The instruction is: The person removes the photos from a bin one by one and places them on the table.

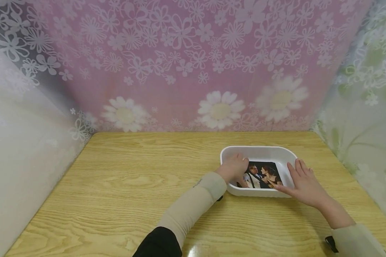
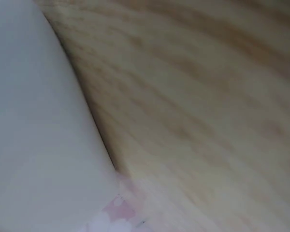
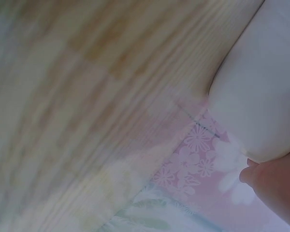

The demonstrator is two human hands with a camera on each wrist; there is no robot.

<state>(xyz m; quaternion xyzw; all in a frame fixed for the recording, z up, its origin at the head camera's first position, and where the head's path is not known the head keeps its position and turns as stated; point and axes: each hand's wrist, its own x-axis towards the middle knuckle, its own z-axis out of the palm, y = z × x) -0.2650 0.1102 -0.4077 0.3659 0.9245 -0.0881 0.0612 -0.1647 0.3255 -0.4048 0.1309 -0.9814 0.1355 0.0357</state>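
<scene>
A white tray (image 1: pixel 257 192) with rounded corners stands on the right side of the table. Flat on its bottom lies a dark picture (image 1: pixel 267 173) of two people; whether it is a card or a cover I cannot tell. My left hand (image 1: pixel 234 167) reaches over the tray's left end, thumb and fingers by the picture's left edge; the fingers are blurred and partly hidden. At the other end is my right hand (image 1: pixel 305 184), fingers spread along the right rim and thumb across the front rim near the picture's corner. In the right wrist view, fingertips (image 3: pixel 250 175) show at the tray's outer wall (image 3: pixel 261 92).
The wood-grain table (image 1: pixel 132 178) reaches back to a pink flowered backdrop (image 1: pixel 180 71). Pale flowered sheets (image 1: pixel 370 107) hang at both sides. Light sleeves (image 1: pixel 193 205) cover my forearms, and a small black strap (image 1: pixel 330 244) shows under the right one.
</scene>
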